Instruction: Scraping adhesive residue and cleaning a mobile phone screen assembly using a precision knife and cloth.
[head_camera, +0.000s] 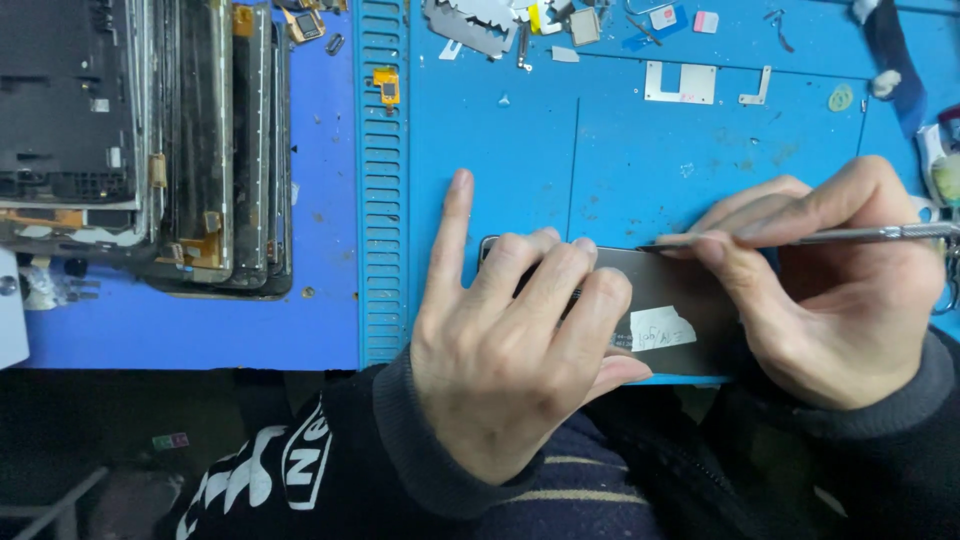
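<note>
Under our left hand (510, 350) lies a dark phone (668, 300), flat on the blue mat (620, 160) near its front edge. Three of our fingers (560, 270) are pressed together on the phone's top edge, while the forefinger sticks out straight over the mat, apart from the rest. Our right hand (830, 290) pinches a thin metal tool (850, 236) between thumb and fingertips, the tool lying level with its point touching the phone's top edge, just beside the left fingers. On the phone's back, between the two hands, sits a small white rectangular label (660, 326) with handwriting, slightly tilted. Farther up the mat we see a pale metal plate (680, 82) with a small bracket beside it, and a little orange tag (386, 84) on the ribbed strip. At far left stands a row of dark phone frames (200, 150) packed side by side.
</note>
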